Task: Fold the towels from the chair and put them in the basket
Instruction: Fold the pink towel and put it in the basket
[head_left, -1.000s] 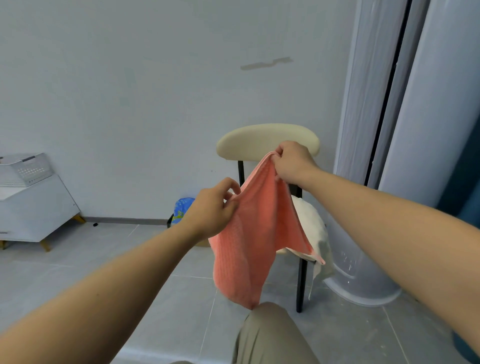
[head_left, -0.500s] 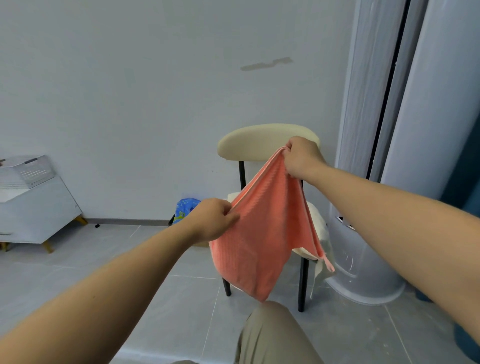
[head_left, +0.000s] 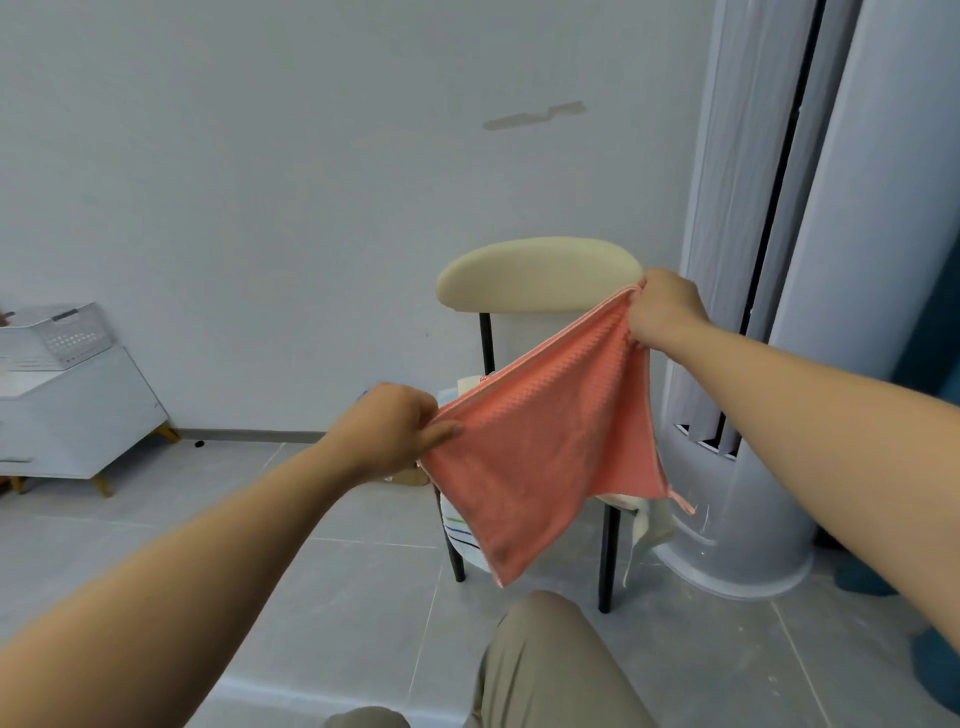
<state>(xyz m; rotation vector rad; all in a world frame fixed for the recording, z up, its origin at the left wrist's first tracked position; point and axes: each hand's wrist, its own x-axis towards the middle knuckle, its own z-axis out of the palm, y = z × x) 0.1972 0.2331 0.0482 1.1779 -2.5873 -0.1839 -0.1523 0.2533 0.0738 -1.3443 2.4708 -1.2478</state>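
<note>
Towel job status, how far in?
Done: nothing confirmable; the basket on the cabinet hides its contents. In hand: the pink towel, pinched by the left hand and right hand along its top edge, spread out, unfolded. Left: fold it, plus other cloths heaped on the chair, then basket them all.

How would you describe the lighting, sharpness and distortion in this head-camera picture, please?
Head view: soft, even light, no harsh glare or shadows; pink towel, left hand and right hand sharp; wide-angle stretch enlarges the forearms toward the corners.
</note>
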